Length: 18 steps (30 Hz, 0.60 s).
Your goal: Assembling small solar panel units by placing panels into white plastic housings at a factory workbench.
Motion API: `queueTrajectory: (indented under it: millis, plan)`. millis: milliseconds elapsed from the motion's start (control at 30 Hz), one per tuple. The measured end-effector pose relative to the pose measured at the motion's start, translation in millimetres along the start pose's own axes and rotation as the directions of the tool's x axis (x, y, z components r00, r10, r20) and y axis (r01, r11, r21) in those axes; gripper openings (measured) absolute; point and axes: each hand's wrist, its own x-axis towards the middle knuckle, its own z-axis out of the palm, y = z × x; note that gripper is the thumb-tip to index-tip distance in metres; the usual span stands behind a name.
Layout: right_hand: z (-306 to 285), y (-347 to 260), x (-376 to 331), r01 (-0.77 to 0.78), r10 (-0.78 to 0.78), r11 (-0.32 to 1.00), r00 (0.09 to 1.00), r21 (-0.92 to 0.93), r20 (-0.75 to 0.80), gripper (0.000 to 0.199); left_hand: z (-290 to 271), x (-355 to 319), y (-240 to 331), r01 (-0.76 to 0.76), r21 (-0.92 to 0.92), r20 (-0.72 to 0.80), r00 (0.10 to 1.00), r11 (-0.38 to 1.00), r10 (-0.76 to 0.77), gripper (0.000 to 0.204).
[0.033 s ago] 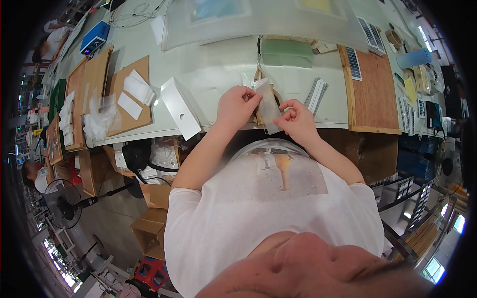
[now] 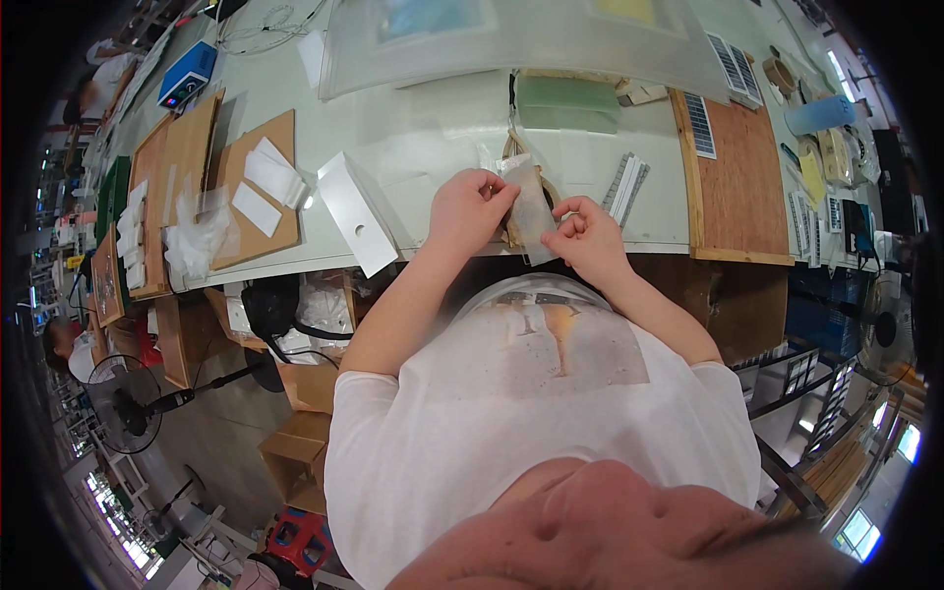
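My left hand (image 2: 468,214) is closed in a pinch at the left side of a narrow translucent plastic strip (image 2: 532,214). The strip slants over the table's front edge, just ahead of my shirt. At its lower right side are the fingertips of my right hand (image 2: 593,243), thumb and forefinger brought together on the strip's edge. Partly hidden behind the strip is a brown curved object (image 2: 550,191) whose kind I cannot make out. Left of my left hand lies a long white box (image 2: 356,213) with a small round hole.
Striped strips (image 2: 626,190) lie right of my right hand, near a wooden board (image 2: 739,187). A green block (image 2: 567,104) sits farther back under a hanging translucent sheet (image 2: 521,44). On the left, cardboard (image 2: 258,187) carries white pieces beside crumpled clear plastic (image 2: 201,234).
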Motion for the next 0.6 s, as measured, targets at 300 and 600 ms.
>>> queueTrajectory:
  millis: [300, 600]
  plan:
    - [4.7, 0.9, 4.3, 0.033, -0.033, 0.999, 0.999, -0.040, -0.001, 0.029, -5.5, 4.7, 0.2, 0.017, 0.048, 0.056, 0.998, 0.999, -0.020, 0.028]
    - [4.6, -1.6, 1.7, 0.046, -0.046, 0.997, 0.999, -0.068, 0.000, 0.027, -2.2, 4.1, -3.2, 0.031, 0.020, 0.047, 0.998, 0.999, -0.032, 0.029]
